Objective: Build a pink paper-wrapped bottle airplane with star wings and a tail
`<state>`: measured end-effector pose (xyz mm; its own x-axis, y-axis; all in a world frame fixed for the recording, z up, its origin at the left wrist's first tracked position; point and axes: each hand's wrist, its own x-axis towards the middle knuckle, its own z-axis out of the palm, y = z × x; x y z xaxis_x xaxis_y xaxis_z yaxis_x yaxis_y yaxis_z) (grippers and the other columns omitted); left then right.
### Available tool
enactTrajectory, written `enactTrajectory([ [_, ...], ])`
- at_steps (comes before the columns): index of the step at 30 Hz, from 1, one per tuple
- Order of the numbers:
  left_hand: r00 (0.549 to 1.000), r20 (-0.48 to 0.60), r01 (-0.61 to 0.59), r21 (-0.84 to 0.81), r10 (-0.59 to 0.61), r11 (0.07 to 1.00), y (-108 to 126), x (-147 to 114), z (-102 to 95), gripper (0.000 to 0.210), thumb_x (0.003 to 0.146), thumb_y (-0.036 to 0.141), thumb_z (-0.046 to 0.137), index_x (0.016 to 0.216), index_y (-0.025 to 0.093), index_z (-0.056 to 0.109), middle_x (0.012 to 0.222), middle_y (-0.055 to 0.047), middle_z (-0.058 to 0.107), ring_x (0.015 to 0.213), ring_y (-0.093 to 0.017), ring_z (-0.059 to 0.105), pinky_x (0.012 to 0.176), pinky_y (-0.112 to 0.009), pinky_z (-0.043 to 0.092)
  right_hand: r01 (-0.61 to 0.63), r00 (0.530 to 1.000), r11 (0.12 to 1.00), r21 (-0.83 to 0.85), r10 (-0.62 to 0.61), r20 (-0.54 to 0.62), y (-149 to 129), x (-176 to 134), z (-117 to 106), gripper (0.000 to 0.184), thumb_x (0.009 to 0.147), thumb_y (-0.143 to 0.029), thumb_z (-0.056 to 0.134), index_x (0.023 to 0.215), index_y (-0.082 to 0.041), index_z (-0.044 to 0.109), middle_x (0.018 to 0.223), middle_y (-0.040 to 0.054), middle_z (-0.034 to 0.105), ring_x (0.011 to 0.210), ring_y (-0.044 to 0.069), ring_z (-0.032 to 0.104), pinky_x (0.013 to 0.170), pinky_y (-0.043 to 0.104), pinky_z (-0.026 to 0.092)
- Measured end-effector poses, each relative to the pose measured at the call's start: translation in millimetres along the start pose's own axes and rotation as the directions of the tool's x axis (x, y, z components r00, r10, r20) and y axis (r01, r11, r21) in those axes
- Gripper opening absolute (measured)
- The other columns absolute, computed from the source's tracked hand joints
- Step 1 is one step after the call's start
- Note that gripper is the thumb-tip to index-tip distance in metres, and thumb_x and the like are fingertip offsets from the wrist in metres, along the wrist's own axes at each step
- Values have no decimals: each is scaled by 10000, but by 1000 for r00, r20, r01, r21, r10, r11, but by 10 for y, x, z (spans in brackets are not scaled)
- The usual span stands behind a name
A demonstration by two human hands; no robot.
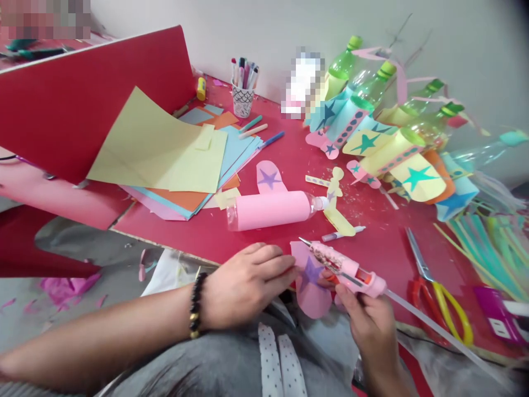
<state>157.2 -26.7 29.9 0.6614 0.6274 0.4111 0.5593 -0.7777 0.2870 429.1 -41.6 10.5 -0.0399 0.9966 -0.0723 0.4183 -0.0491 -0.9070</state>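
My left hand (252, 281) is closed, its fingertips pinching the edge of a pink paper wing (314, 302) with a purple star. My right hand (372, 317) grips a pink hot glue gun (351, 268), its nozzle pointing up and left over the wing. A long clear glue stick trails from the gun's back end. Just beyond my hands, a plastic bottle wrapped in pink paper (270, 210) lies on its side, cap to the right. Another pink wing (270, 177) with a purple star shows behind the bottle. Yellow paper cutouts (335, 187) lie by the cap.
Coloured paper sheets (198, 165) are piled at left, beside a cup of pens (243, 99). Several decorated green bottles (367, 88) stand along the wall. Scissors (430, 281), a purple box-like object (498, 314) and paper strips (491, 242) lie on the right of the red table (384, 231).
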Motion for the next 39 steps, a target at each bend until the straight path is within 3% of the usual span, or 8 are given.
enactTrajectory([
  [3,992,75,101,57,-105,993,18,16,310,358,1005,335,436,1284,145,557,1354,-77,565,1192,-245,493,958,-395,458,24,1000,997,-70,-23,10,-19,-17,-17,226,879,-350,616,969,-192,751,995,102,758,954,273,710,814,344,589],
  [5,987,91,123,78,-130,989,-3,6,393,377,1006,362,428,1297,153,547,1376,-76,549,1205,-249,474,966,-405,434,57,998,989,-133,-54,29,-22,-35,-48,223,896,-341,590,953,-192,746,1010,101,755,955,268,709,808,336,587],
  [10,983,92,151,81,-158,985,-11,-19,375,379,1002,379,420,1296,176,548,1412,-89,513,1201,-264,454,939,-411,406,162,986,910,-382,-166,22,-70,-52,-144,225,889,-329,592,1027,-188,699,970,94,753,855,253,719,776,319,583],
  [15,990,69,121,83,-127,989,-23,-31,396,391,1002,365,417,1312,159,536,1407,-96,518,1183,-257,459,941,-400,380,265,964,818,-511,-220,149,-191,-38,-186,436,892,-311,577,1307,-178,553,1208,131,675,1059,286,665,868,344,559],
  [21,992,72,100,77,-106,992,-48,-33,428,401,1005,355,414,1324,141,528,1405,-98,522,1188,-251,463,957,-399,365,230,972,807,-544,-167,163,-237,-52,-191,457,917,-296,553,1359,-190,500,1275,122,638,1104,268,642,956,390,520],
  [39,995,56,75,80,-80,994,-71,-26,422,417,990,364,447,1331,144,544,1372,-97,559,1162,-253,482,944,-397,364,229,973,766,-600,-180,141,-289,14,-123,457,916,-347,538,1354,-217,519,1213,97,678,1004,254,688,802,335,570],
])
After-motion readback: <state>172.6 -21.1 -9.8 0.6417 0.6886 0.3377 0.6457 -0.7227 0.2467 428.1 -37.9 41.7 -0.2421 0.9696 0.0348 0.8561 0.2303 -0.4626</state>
